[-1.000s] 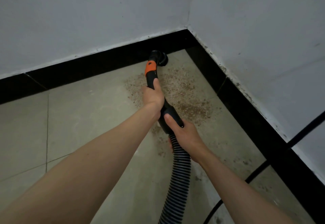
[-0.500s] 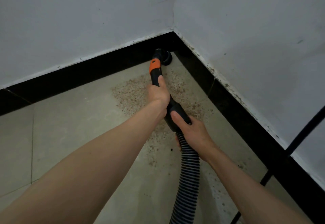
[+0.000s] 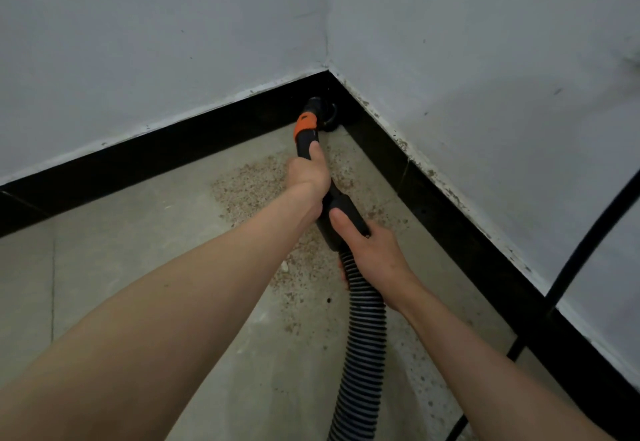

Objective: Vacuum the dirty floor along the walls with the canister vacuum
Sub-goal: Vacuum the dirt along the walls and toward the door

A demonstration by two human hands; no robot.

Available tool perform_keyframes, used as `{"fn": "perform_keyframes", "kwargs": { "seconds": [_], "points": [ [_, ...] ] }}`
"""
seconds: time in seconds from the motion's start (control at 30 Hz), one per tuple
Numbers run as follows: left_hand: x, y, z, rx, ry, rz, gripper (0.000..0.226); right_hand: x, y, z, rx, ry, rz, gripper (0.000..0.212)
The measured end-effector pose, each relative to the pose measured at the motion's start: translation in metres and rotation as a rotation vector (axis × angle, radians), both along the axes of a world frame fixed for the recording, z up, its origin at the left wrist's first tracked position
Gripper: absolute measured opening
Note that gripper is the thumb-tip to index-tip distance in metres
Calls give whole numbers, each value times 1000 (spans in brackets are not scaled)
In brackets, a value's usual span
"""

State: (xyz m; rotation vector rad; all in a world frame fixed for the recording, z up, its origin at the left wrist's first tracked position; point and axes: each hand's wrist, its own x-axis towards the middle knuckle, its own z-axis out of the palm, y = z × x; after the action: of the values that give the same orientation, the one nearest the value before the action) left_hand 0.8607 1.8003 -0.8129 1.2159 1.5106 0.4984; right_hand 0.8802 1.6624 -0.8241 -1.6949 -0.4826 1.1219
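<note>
Both my hands hold the black vacuum wand (image 3: pixel 304 142), which has an orange collar. My left hand (image 3: pixel 308 172) grips the wand just below that collar. My right hand (image 3: pixel 370 250) grips the thicker black handle where the ribbed grey-black hose (image 3: pixel 363 354) joins it. The round brush nozzle (image 3: pixel 327 114) sits in the room's corner, against the black baseboard. Brown grit (image 3: pixel 242 184) lies spread on the beige floor tiles under and around my hands.
Two white walls meet at the corner above a black baseboard (image 3: pixel 173 149). A black cable (image 3: pixel 581 260) runs down the right wall to the floor at bottom right. Pale tiled floor (image 3: pixel 104 257) stretches to the left.
The nozzle has slid along the baseboard deeper into the corner, with both hands following forward. The grips are unchanged.
</note>
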Motion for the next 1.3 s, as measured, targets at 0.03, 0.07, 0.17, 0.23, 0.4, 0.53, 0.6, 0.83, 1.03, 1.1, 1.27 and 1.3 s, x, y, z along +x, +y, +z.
{"fn": "perform_keyframes", "kwargs": {
  "seconds": [0.03,0.07,0.17,0.23,0.4,0.53,0.6,0.83,1.03,1.1,1.27,1.3],
  "points": [
    [0,-1,0,-4,8,-7,54,0,-1,1,-4,1,3,40],
    [0,-1,0,-5,8,-11,54,0,-1,2,-9,4,10,40],
    [2,1,5,-18,2,-45,53,2,1,5,-19,35,12,43],
    [0,2,7,-28,12,-76,54,0,1,7,-19,42,18,43],
    [-16,2,4,-40,18,-120,53,-21,-8,12,0,-5,10,38],
    [-24,3,8,-57,21,-149,55,-33,-10,21,18,-3,-14,36],
    [-28,3,11,-69,-11,-161,55,-40,-11,25,16,6,-28,36],
    [-37,-10,12,-82,-25,-186,55,-51,-26,36,-22,-6,-36,36],
    [-42,-28,15,-128,-31,-205,55,-54,-45,44,-60,-55,-24,34],
    [-45,-32,16,-141,-39,-210,55,-57,-49,45,-73,-58,-28,36],
    [-54,-43,22,-168,-31,-232,56,-69,-59,49,-92,-80,-35,40],
    [-56,-45,22,-179,-42,-235,55,-71,-61,50,-97,-82,-35,40]
  ]
}}
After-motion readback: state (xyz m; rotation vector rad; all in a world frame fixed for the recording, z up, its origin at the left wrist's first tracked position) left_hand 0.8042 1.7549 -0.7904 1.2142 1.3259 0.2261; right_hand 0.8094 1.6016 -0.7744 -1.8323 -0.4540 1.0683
